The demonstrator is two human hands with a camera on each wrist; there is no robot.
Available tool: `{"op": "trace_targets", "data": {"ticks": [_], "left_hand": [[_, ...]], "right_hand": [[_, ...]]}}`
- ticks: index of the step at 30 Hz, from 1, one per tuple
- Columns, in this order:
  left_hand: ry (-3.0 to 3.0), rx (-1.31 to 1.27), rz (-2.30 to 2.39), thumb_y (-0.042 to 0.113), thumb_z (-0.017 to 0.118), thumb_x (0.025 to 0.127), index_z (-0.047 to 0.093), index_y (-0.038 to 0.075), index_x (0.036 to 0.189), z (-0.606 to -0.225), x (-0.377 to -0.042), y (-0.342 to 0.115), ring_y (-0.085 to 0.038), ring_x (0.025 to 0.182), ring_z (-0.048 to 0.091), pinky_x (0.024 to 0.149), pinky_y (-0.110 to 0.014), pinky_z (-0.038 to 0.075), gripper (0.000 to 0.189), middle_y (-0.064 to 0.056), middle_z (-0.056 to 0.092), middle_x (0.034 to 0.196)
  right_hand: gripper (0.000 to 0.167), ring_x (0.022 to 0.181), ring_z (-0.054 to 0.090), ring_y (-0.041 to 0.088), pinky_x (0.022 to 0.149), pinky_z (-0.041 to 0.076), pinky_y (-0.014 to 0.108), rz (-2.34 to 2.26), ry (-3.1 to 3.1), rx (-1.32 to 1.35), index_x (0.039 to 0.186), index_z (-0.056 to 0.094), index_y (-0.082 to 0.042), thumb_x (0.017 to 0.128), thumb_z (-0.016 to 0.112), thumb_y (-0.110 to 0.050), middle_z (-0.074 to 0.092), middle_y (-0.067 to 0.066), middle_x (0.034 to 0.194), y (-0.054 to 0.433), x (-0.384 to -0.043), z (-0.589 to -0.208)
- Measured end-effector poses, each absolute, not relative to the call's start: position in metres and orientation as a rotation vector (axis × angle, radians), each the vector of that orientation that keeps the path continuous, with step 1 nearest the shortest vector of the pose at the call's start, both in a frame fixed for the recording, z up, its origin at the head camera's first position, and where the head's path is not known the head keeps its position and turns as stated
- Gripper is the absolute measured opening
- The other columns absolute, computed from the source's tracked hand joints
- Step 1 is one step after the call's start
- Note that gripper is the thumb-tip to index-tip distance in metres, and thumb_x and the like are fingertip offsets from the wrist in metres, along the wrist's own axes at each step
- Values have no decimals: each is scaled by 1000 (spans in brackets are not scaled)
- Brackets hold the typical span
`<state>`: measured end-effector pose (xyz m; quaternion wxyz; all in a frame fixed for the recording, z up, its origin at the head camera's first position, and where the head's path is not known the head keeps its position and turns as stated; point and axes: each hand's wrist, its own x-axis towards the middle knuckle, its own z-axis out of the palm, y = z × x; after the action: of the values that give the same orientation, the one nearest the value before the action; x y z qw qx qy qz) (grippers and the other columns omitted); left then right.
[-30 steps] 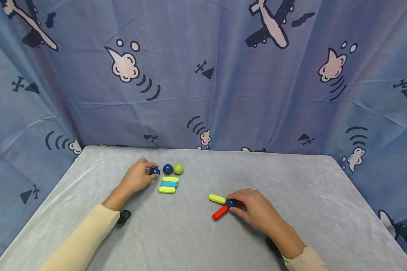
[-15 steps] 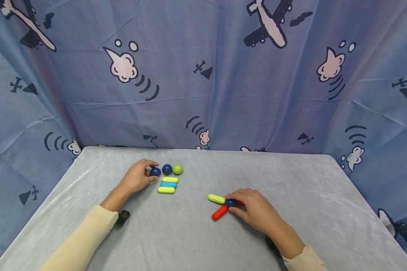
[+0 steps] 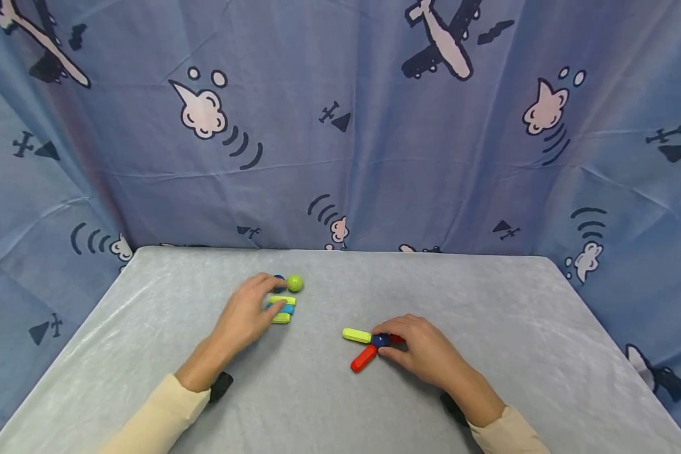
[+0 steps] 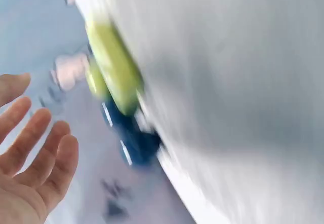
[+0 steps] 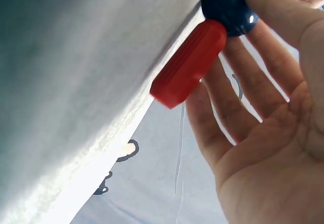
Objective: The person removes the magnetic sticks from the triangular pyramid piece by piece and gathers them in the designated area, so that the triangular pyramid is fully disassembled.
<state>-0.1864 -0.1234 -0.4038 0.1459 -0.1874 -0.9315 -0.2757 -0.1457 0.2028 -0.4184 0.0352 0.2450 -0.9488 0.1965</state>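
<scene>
**First inspector:** Your right hand [image 3: 425, 353]: what does it have?

**Second inspector:** You have a glossy dark blue ball [image 5: 228, 8] clamped between thumb and fingertips, low over the desk [image 3: 488, 302]. A faceted red rod [image 5: 190, 64] butts against that ball, and a faceted yellow-green rod [image 3: 356, 335] meets it at the far left. A further red piece [image 3: 397, 339] shows partly behind your fingers; its full shape cannot be told.

**First inspector:** Handling?

**Second inspector:** Judged by look: rods light, stiff, probably plastic; ball hard, slippery and ready to roll. The joints seem the weak point, so a knock may part them. Take the ball across its middle, as you do, and any rod by its flat sides, clear of the joint.

**First inspector:** Your left hand [image 3: 246, 318]?

**Second inspector:** Fingers spread apart, nothing seen in them, over the loose parts. Whether you touch any cannot be told. Around it lie an upper yellow-green rod [image 3: 286, 301], a light blue rod [image 3: 287, 309] and a lower yellow-green rod [image 3: 281, 319], side by side. Beyond stand a partly covered dark blue ball [image 3: 280, 277] and, just right of it, a glossy lime-green ball [image 3: 295, 283].
</scene>
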Motion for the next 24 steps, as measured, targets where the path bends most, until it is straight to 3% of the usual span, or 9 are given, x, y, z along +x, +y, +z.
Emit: {"op": "trace_targets", "data": {"ticks": [10,24], "left_hand": [[-2787,-1141,-708,22,73,91,71,16,117,-417,-167,-56,-16,107,63,93,-35,53,27,2,69,112],[-2865,-1234,-673,16,70,93,71,21,119,-428,-175,-42,-10,99,62,88,-28,53,26,5,68,108]], "right_hand": [[31,97,66,10,88,54,38,628,-2902,817,111,74,-26,82,82,-27,73,-11,105,200,-144,-419],[31,97,66,9,89,53,39,668,-2886,870,113,73,-25,82,81,-27,73,-13,105,200,-145,-420]]}}
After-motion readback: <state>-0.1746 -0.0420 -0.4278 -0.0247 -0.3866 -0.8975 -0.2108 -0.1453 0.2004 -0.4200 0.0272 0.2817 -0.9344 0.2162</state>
